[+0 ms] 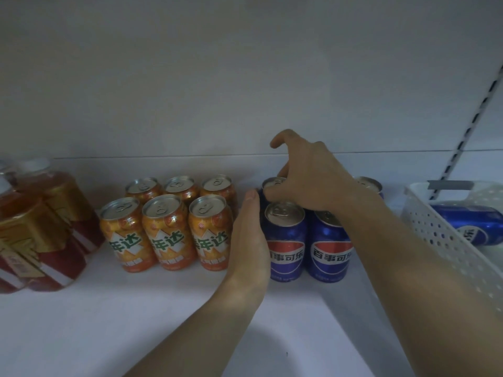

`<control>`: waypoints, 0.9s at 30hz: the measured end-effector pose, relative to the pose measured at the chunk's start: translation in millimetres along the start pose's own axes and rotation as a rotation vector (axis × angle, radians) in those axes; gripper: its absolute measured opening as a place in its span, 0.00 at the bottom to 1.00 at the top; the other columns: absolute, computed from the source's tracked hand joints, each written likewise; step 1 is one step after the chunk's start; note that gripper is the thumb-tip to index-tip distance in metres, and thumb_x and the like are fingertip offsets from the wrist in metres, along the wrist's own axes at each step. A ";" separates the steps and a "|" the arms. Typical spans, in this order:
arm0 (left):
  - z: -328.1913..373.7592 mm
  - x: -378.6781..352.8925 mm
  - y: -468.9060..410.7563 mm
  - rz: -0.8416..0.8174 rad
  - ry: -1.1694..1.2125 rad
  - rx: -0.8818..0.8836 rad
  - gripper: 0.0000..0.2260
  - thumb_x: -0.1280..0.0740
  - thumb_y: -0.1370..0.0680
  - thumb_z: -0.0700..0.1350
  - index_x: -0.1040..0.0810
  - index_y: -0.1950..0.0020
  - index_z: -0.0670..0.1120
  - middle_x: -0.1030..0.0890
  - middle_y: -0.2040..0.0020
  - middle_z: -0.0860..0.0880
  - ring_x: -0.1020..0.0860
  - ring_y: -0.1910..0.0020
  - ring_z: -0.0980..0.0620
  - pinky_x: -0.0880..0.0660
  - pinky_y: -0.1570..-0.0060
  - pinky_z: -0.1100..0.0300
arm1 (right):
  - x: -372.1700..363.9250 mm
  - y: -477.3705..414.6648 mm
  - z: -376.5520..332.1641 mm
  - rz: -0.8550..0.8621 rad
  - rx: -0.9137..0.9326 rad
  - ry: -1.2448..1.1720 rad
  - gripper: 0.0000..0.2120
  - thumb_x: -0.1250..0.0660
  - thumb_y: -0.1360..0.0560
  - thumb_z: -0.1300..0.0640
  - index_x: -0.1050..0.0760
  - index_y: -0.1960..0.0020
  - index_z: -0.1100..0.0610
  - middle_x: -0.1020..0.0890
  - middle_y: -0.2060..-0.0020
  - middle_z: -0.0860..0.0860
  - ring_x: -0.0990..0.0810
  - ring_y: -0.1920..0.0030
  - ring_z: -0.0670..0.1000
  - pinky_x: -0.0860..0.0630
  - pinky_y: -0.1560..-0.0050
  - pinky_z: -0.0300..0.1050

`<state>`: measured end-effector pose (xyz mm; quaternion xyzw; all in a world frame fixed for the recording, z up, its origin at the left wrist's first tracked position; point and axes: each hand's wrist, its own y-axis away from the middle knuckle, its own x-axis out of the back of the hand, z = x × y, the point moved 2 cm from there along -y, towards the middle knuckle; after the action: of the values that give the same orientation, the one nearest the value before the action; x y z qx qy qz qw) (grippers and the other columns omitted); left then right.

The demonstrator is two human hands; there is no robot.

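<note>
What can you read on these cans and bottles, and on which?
"百事可乐" on the front right blue can.
Same, partly covered, on the front left blue can.
"年达" on the front orange cans.
Too blurred: bottle labels, can in basket.
No text shows on the rear blue can.

2 bare forearms (190, 330); left grip (249, 235), right grip (313, 180) bare.

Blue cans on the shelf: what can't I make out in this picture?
Head view:
The back row of blue cans: the right hand and forearm cover most of it; no count.
The rear left can, which the right hand grips by the top: body hidden behind the front can and left hand.
The lying can in the white basket: label cut by the basket wall and picture edge.
</note>
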<state>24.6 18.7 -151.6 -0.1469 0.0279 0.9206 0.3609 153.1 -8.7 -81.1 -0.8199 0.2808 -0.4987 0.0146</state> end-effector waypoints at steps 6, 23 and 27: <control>21.3 4.7 5.1 -0.020 -0.141 -0.255 0.14 0.46 0.14 0.46 0.25 0.33 0.54 0.16 0.44 0.63 0.20 0.44 0.68 0.24 0.49 0.72 | 36.7 9.9 -24.5 0.389 0.068 -0.188 0.30 0.22 0.30 0.53 0.32 0.33 0.48 0.15 0.60 0.47 0.17 0.63 0.42 0.22 0.63 0.26; 59.9 10.0 32.3 0.221 -0.311 -0.734 0.38 0.17 0.35 0.41 0.30 0.33 0.62 0.25 0.34 0.53 0.22 0.36 0.48 0.18 0.47 0.51 | 55.9 46.2 -61.3 0.390 -0.032 -0.849 0.09 0.36 0.17 0.57 0.17 0.43 0.50 0.14 0.51 0.47 0.16 0.56 0.42 0.22 0.59 0.36; 62.9 8.8 35.9 0.219 -0.317 -0.784 0.36 0.16 0.36 0.44 0.29 0.34 0.61 0.25 0.35 0.52 0.21 0.37 0.46 0.18 0.49 0.53 | 55.2 49.1 -65.7 0.449 -0.004 -0.938 0.10 0.36 0.17 0.59 0.16 0.42 0.53 0.13 0.49 0.49 0.14 0.51 0.46 0.20 0.56 0.37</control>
<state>-21.4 7.9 -96.0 -0.1259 -0.3641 0.9055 0.1779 96.0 -59.5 -18.3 -0.8748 0.4140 -0.0619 0.2438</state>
